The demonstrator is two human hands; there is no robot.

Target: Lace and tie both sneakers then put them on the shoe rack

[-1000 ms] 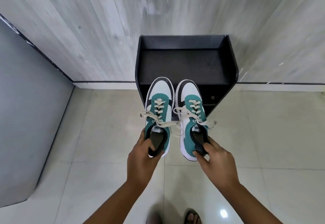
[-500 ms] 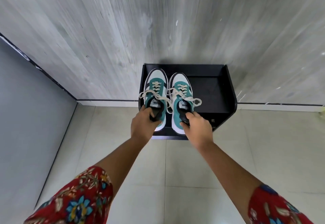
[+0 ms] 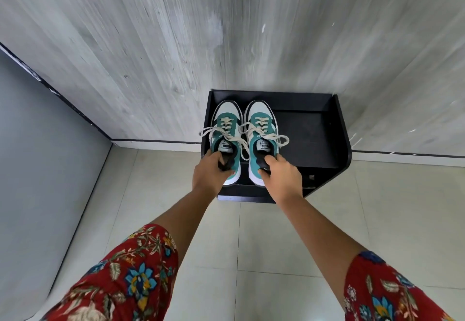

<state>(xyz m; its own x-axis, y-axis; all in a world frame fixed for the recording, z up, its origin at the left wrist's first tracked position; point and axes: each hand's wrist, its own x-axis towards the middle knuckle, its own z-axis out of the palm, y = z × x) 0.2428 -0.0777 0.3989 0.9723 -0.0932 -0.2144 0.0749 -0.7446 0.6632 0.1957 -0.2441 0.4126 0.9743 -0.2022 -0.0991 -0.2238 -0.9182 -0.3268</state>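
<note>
Two teal, white and black sneakers with cream laces tied in bows sit side by side on the left half of the top of a black shoe rack point(image 3: 314, 142), toes toward the wall. My left hand point(image 3: 210, 174) grips the heel of the left sneaker point(image 3: 226, 132), fingers inside its opening. My right hand point(image 3: 281, 174) grips the heel of the right sneaker point(image 3: 261, 129) the same way. Both heels hang slightly over the rack's front edge.
The rack stands against a grey wood-grain wall point(image 3: 226, 31) on a pale tiled floor point(image 3: 251, 245). A grey panel point(image 3: 37, 157) runs along the left. Red floral sleeves point(image 3: 120, 278) cover my upper arms. The right half of the rack top is bare.
Both hands have carried the sneakers forward from above the floor onto the rack top. My arms are now stretched out, and the shoes rest on the rack's left side.
</note>
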